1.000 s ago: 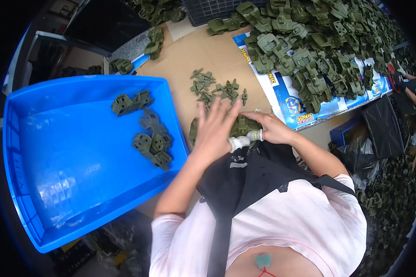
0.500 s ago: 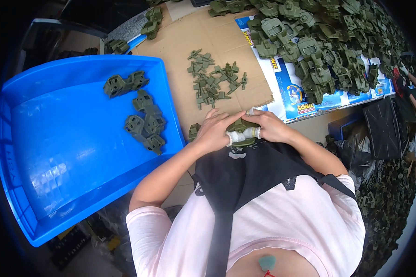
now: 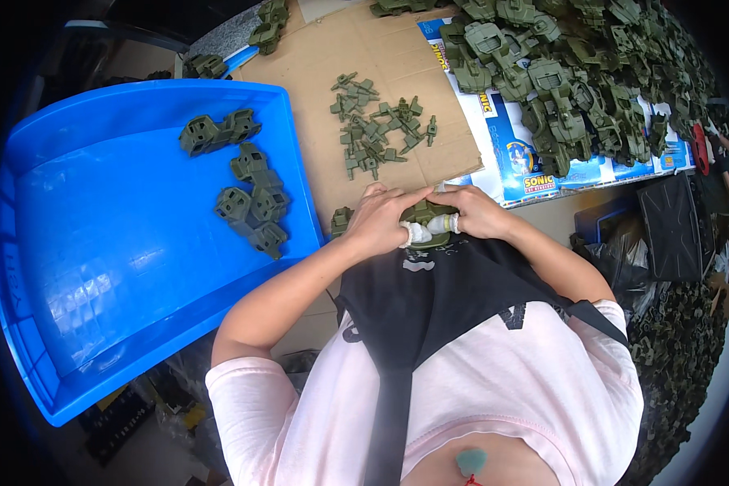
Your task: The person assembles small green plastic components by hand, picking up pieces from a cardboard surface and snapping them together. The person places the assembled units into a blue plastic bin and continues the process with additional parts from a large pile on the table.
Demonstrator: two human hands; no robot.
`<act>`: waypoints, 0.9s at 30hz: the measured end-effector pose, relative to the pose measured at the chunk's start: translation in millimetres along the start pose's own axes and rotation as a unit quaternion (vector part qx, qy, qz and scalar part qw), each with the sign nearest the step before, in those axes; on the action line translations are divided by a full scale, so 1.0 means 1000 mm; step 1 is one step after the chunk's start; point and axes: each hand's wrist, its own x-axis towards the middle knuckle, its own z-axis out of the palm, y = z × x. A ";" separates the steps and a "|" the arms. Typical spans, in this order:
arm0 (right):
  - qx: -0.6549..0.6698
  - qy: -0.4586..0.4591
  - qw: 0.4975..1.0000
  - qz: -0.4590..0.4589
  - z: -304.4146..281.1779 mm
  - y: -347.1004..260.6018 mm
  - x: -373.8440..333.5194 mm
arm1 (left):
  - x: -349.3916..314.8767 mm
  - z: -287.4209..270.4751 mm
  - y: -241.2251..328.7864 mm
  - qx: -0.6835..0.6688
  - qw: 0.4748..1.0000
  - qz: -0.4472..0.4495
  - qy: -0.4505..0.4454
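Note:
Close against the black apron, my left hand and my right hand grip an olive-green molded plastic toy part from either side. Both thumbs wear white wraps and press on its near side; the fingers curl over the far side, hiding much of its shape. Just left of my left hand, another green molded part sits at the cardboard's near edge. Beyond my hands, a loose cluster of small green pieces with thin pegs lies on the cardboard sheet.
At left stands a large blue plastic tub holding several green molded parts. A big heap of similar parts covers the far right of the table on printed card. A black crate stands lower right. Another person's arm shows at the right rim.
The view has shifted slightly. My left elbow has moved a little outward, and both hands still clasp the green part at nearly the same spot.

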 end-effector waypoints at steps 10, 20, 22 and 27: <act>0.011 -0.019 0.998 0.054 0.008 -0.005 -0.004 | 0.003 -0.033 -0.016 0.132 0.979 -0.025 -0.155; 0.095 0.019 0.994 0.051 0.007 0.008 0.000 | 0.007 -0.005 -0.008 -0.009 0.998 -0.038 -0.044; 0.105 0.008 0.993 0.056 0.007 0.008 0.001 | 0.005 -0.001 -0.008 0.015 0.999 -0.020 -0.029; -0.035 0.069 0.997 -0.005 0.012 0.003 -0.011 | 0.003 -0.008 -0.005 0.026 0.998 -0.012 -0.052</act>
